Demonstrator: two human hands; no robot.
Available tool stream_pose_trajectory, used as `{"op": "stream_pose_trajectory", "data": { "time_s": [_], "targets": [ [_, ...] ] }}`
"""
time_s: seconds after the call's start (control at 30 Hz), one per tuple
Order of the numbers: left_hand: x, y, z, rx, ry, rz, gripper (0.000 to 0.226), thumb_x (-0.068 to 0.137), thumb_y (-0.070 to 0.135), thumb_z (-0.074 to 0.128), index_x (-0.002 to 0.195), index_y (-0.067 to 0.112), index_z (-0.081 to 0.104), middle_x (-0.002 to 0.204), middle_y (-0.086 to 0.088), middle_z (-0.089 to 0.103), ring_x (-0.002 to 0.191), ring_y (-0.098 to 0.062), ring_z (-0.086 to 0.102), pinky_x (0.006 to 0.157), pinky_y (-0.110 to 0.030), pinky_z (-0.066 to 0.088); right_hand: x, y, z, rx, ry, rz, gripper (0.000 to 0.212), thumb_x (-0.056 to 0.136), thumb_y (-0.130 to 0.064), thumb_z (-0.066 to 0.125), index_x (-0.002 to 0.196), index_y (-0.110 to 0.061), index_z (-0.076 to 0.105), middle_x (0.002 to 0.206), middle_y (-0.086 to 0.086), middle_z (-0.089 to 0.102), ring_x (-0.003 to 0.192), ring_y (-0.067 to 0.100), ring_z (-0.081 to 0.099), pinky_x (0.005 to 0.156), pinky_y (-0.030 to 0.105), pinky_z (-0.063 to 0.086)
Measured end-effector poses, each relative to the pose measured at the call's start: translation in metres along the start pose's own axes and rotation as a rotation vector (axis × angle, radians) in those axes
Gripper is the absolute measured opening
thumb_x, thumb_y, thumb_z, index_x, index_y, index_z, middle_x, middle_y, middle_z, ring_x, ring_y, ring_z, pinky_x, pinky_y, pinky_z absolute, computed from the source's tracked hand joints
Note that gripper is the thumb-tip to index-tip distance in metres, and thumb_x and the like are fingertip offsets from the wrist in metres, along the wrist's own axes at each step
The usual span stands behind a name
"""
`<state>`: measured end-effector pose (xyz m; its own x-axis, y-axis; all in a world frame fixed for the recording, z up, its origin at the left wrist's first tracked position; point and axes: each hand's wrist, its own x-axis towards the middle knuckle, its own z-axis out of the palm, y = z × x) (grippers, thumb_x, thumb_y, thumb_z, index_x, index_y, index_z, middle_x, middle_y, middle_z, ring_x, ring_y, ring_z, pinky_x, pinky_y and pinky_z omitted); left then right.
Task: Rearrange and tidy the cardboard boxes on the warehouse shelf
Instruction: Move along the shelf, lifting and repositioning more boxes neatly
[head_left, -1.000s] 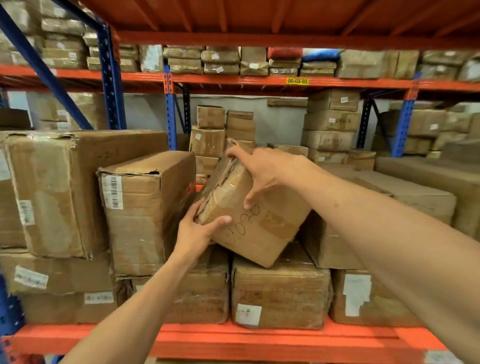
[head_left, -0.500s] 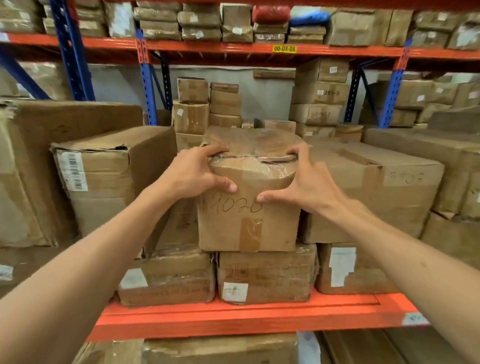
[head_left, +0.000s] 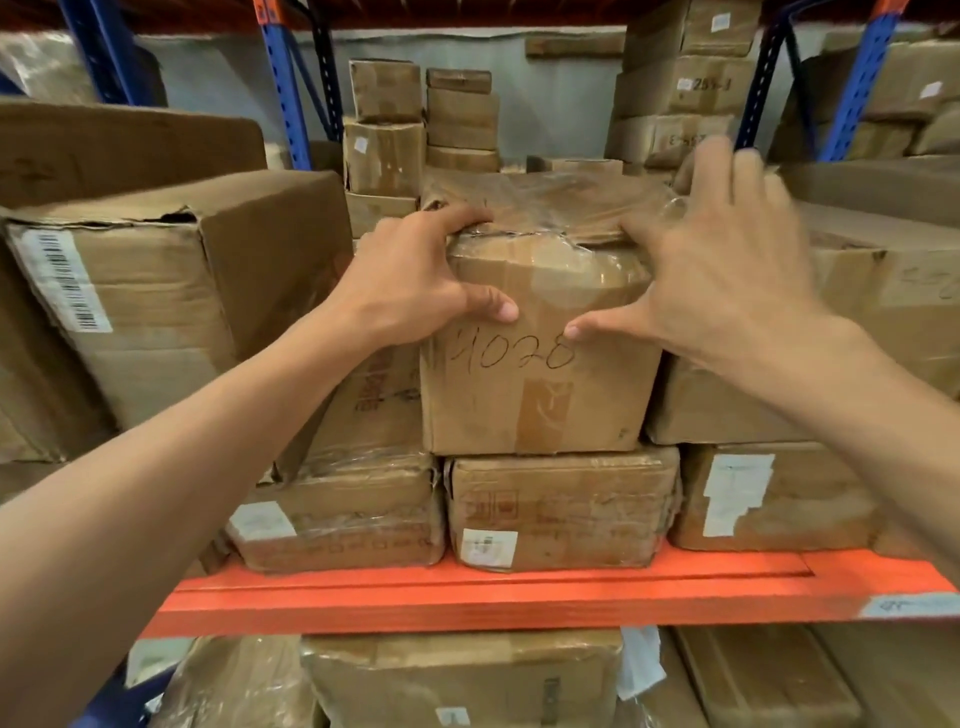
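Near the shelf's (head_left: 519, 587) front edge, the left hand (head_left: 415, 280) grips the marked box's (head_left: 535, 395) top-left corner; the right hand (head_left: 722, 280), fingers spread wide, touches its top-right corner.

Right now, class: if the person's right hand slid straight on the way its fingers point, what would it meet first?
The right hand points up and back over the brown cardboard box marked 4020. It would probably first meet the stacked cardboard boxes behind, though depth is unclear.
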<state>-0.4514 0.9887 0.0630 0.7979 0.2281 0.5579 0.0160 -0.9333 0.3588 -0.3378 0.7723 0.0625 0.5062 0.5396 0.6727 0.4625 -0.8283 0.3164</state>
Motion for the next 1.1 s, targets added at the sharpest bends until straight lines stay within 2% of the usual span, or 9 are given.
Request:
{"op": "stream_pose_trajectory", "data": {
  "time_s": [0.07,0.1,0.13,0.2,0.33,0.53,0.83,0.97,1.1],
  "targets": [
    [0.000,0.001,0.001,-0.001,0.006,0.004,0.094,0.065,0.059,0.087,0.146,0.029,0.052,0.137,0.000,0.064,0.118,-0.012,0.057,0.104,-0.029,0.043,0.014,-0.002,-0.004,-0.106,0.053,-0.059,0.122,0.045,-0.111,0.021,0.117,-0.028,0.076,0.123,0.013,0.031,0.111,0.037,0.031,0.092,0.046,0.033],
    [0.000,0.002,0.002,0.002,0.006,0.005,0.093,0.065,0.059,0.087,0.146,0.029,0.053,0.138,0.000,0.064,0.122,-0.016,0.058,0.109,-0.036,0.043,0.022,0.000,-0.003,-0.054,-0.035,-0.077,0.127,0.039,-0.113,0.019,0.129,-0.038,0.068,0.132,0.015,0.029,0.120,0.038,0.026,0.099,0.048,0.029],
    [-0.002,0.003,0.001,0.007,0.005,0.006,0.093,0.066,0.060,0.086,0.146,0.029,0.053,0.138,0.000,0.064,0.125,-0.019,0.058,0.111,-0.042,0.044,0.031,0.005,0.000,0.071,-0.194,-0.081,0.132,0.032,-0.114,0.025,0.144,-0.051,0.049,0.147,0.016,0.022,0.134,0.039,0.018,0.108,0.053,0.023],
    [-0.004,0.006,0.001,0.015,0.014,0.009,0.089,0.068,0.060,0.085,0.145,0.028,0.054,0.136,0.000,0.065,0.125,-0.022,0.059,0.110,-0.045,0.044,0.043,0.015,0.004,0.347,-0.476,-0.098,0.135,0.026,-0.112,0.045,0.150,-0.065,0.015,0.167,0.007,0.006,0.151,0.038,0.003,0.117,0.062,0.012],
    [-0.008,0.013,0.006,0.024,0.055,-0.005,0.088,0.070,0.059,0.084,0.145,0.025,0.055,0.135,-0.002,0.067,0.123,-0.023,0.062,0.107,-0.040,0.048,0.038,0.022,0.014,0.517,-0.331,-0.148,0.126,0.039,-0.106,0.057,0.151,-0.054,0.033,0.161,-0.001,0.038,0.144,0.034,0.034,0.114,0.056,0.028],
    [-0.006,0.005,0.011,0.040,0.077,-0.041,0.091,0.068,0.066,0.079,0.147,0.032,0.051,0.135,-0.001,0.067,0.124,-0.025,0.061,0.106,-0.040,0.046,0.034,0.021,0.021,0.598,-0.244,-0.124,0.123,0.040,-0.105,0.058,0.149,-0.048,0.044,0.153,-0.003,0.051,0.141,0.034,0.042,0.114,0.058,0.031],
    [-0.025,0.011,0.020,0.010,0.051,-0.159,0.088,0.077,0.069,0.072,0.152,0.049,0.031,0.140,-0.015,0.055,0.127,-0.038,0.053,0.104,-0.049,0.045,0.036,0.021,0.021,0.614,-0.375,-0.125,0.135,0.034,-0.107,0.057,0.153,-0.050,0.033,0.164,0.001,0.034,0.147,0.033,0.032,0.116,0.054,0.029],
    [-0.047,0.020,0.031,-0.082,0.065,-0.211,0.086,0.090,0.056,0.068,0.153,0.060,0.010,0.152,-0.022,0.041,0.133,-0.046,0.048,0.108,-0.058,0.042,0.042,0.021,0.013,0.453,-0.531,-0.171,0.150,0.030,-0.112,0.045,0.160,-0.044,0.014,0.169,0.006,0.016,0.152,0.036,0.019,0.120,0.058,0.022],
    [-0.074,0.012,0.036,-0.144,0.089,-0.207,0.091,0.096,0.045,0.065,0.151,0.064,-0.005,0.132,-0.016,0.057,0.108,-0.037,0.062,0.097,-0.053,0.051,0.048,0.012,-0.007,0.241,-0.549,-0.140,0.157,0.025,-0.114,0.032,0.162,-0.041,0.008,0.169,0.018,0.007,0.150,0.053,0.006,0.117,0.071,0.001]
  ]
}}
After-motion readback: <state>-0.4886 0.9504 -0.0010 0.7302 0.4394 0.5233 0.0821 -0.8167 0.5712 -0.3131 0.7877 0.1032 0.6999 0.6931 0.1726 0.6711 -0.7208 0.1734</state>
